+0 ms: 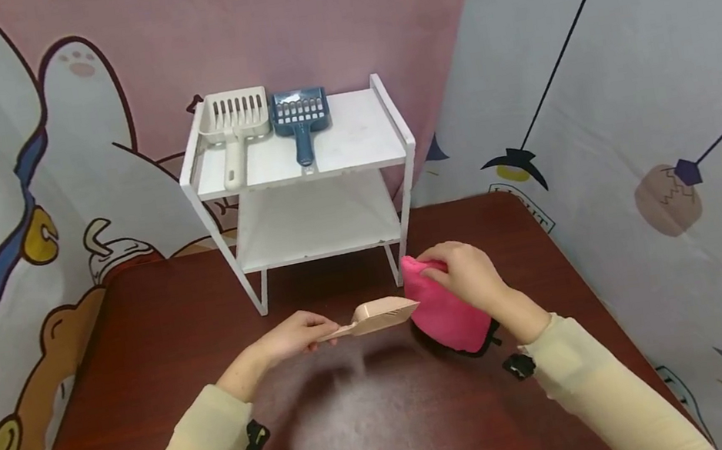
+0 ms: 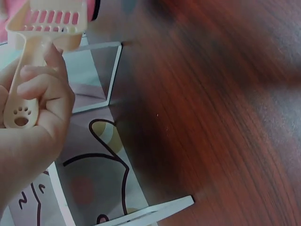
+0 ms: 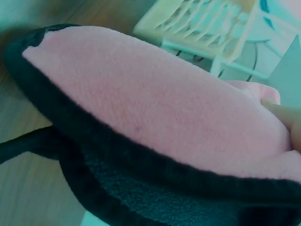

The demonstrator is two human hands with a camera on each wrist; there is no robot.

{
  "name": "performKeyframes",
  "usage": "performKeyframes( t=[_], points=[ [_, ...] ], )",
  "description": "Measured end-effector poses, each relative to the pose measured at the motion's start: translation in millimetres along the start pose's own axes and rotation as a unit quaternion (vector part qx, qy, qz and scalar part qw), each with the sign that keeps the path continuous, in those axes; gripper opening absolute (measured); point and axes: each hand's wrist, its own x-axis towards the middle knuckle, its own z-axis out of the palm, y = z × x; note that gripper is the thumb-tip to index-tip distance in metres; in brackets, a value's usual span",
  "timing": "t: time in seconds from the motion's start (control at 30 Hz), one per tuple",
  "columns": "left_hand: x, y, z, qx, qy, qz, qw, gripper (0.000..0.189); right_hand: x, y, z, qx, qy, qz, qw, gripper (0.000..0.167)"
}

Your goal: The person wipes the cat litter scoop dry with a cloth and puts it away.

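My left hand (image 1: 290,337) grips a beige slotted litter scoop (image 1: 384,315) by its handle, with the scoop held over the table. In the left wrist view, fingers curl round the handle (image 2: 33,52), which has a paw-shaped cutout near its end. My right hand (image 1: 470,279) pinches the top of a pink plush cloth piece (image 1: 445,321) with black edging. Seen in the right wrist view, the pink plush cloth (image 3: 141,94) bulges out, and a dark fuzzy inner side (image 3: 155,197) shows under the edging. The scoop's tip overlaps the pink cloth in the head view.
A white two-tier shelf (image 1: 354,133) stands at the back of the dark red-brown table (image 1: 164,363). On its top lie a cream slotted scoop (image 1: 234,123) and a blue slotted scoop (image 1: 300,113). Cartoon-printed fabric (image 1: 330,19) hangs behind and at both sides.
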Motion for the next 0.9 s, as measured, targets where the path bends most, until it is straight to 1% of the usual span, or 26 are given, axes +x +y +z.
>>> performKeyframes(
  t=[0.07,0.13,0.2,0.33,0.4,0.47,0.57,0.63,0.7,0.83,0.9],
  points=[
    [1.1,-0.6,2.2,0.006,-0.002,-0.010,0.9999,0.031,0.3,-11.0,0.2,0.011,0.004,-0.017,0.9998,0.021],
    [2.3,-0.4,4.7,0.002,-0.004,-0.019,0.9998,0.031,0.1,-21.8,2.8,0.013,0.003,-0.037,0.9992,0.021],
    [3.0,0.2,6.3,-0.014,-0.007,-0.029,0.9995,0.030,-0.4,-31.0,7.0,0.004,0.000,-0.059,0.9982,0.020],
    [4.0,0.9,6.3,-0.055,-0.012,-0.040,0.9976,0.025,-1.4,-40.4,17.0,-0.021,-0.004,-0.101,0.9946,0.021],
    [4.3,0.7,5.9,-0.068,-0.011,-0.039,0.9969,0.023,-2.6,-42.0,21.6,-0.034,0.001,-0.125,0.9916,0.020],
    [4.3,-0.6,5.5,-0.076,-0.007,-0.031,0.9966,0.023,-4.2,-42.6,25.2,-0.045,0.011,-0.149,0.9877,0.019],
    [3.8,-3.1,4.7,-0.087,0.004,-0.025,0.9959,0.024,-7.1,-39.9,29.7,-0.054,0.027,-0.175,0.9828,0.016],
    [2.9,-4.9,3.9,-0.086,0.013,-0.024,0.9959,0.024,-8.9,-36.6,31.5,-0.056,0.034,-0.179,0.9816,0.016],
    [2.1,-5.9,3.2,-0.084,0.021,-0.027,0.9959,0.025,-10.4,-31.3,33.1,-0.057,0.037,-0.175,0.9821,0.017],
    [1.2,-7.7,1.0,-0.075,0.039,-0.027,0.9961,0.026,-12.3,-19.3,34.5,-0.063,0.043,-0.151,0.9856,0.017],
    [1.2,-9.3,-0.4,-0.076,0.049,-0.027,0.9955,0.026,-13.1,-13.9,34.8,-0.062,0.037,-0.138,0.9878,0.017]
  ],
)
